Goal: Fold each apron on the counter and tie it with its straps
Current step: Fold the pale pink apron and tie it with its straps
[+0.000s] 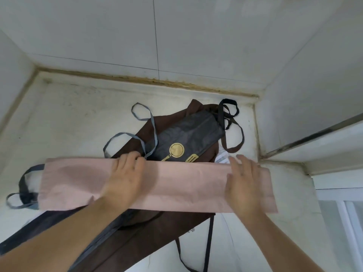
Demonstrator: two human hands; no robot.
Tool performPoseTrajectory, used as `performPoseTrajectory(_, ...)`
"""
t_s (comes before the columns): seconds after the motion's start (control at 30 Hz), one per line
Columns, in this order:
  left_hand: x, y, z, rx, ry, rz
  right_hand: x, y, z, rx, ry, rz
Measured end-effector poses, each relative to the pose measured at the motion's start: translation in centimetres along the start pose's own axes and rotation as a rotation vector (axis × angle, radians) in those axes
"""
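Head view, close above counter [74, 114]

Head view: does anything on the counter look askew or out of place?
The pink apron lies folded into a strip across a heap of unfolded aprons, brown apron and dark grey apron, their straps sprawling loose. Grime lines the counter along the wall joint.

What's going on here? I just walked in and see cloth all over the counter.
A person is folding aprons. The pink apron lies folded into a long strip across the counter, both hands on it: left hand at its far edge, right hand flat. A dark apron and a brown apron wait underneath, unfolded.
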State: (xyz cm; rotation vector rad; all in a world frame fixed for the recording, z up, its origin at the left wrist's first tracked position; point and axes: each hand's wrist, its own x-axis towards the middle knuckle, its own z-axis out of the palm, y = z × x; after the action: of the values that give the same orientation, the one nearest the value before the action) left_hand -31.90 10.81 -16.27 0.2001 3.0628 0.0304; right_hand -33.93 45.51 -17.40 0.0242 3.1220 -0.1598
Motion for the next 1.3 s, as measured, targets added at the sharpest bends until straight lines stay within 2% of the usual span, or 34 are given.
performPoseTrajectory(0.1, -1.5, 4.6, 1.8, -0.195, -0.107, 0.165, -4.2, -6.2, 1.3, 0.132, -0.067, -0.192)
performPoseTrajectory(0.2, -2.9, 5.8, 3.6, -0.223, -0.202, 0.165, -7.0, -7.4, 3.2, 0.119, -0.154, -0.328)
performPoseTrajectory(0.4, -5.6, -1.7, 4.9, -0.090, -0.259, 0.069, -6.9, -1.3, 4.5, 0.019, -0.152, -0.236)
performPoseTrajectory(0.67, -12.1, -13.2, 4.3, -0.059, -0.271, 0.001, -6.6, -1.4, 4.7, -0.029, -0.162, -0.227)
performPoseTrajectory(0.77, -13.0, -15.8, 4.1, -0.058, -0.323, -0.037, -6.8, -2.1, 4.7, -0.080, -0.169, -0.217)
performPoseTrajectory(0.87, -11.8, -13.4, 3.0, -0.155, -0.269, -0.098, -6.8, -4.2, 4.4, -0.073, -0.162, -0.128)
performPoseTrajectory(0.93, -10.5, -9.6, 2.1, -0.255, -0.188, -0.075, -6.9, -7.8, 3.6, 0.007, -0.150, -0.092)
performPoseTrajectory(1.0, -9.2, -5.2, 2.1, -0.358, -0.162, -0.046, -7.4, -11.7, 3.2, 0.073, -0.175, -0.174)
performPoseTrajectory(1.07, -8.5, -2.4, 3.3, -0.355, -0.189, -0.030, -8.1, -13.6, 3.9, 0.075, -0.214, -0.270)
performPoseTrajectory(1.2, -9.8, -5.8, 5.6, -0.232, -0.224, 0.041, -8.1, -10.3, 5.2, 0.022, -0.238, -0.365)
performPoseTrajectory(1.3, -11.4, -10.4, 5.2, -0.283, -0.221, 0.050, -7.7, -8.6, 5.4, 0.017, -0.268, -0.400)
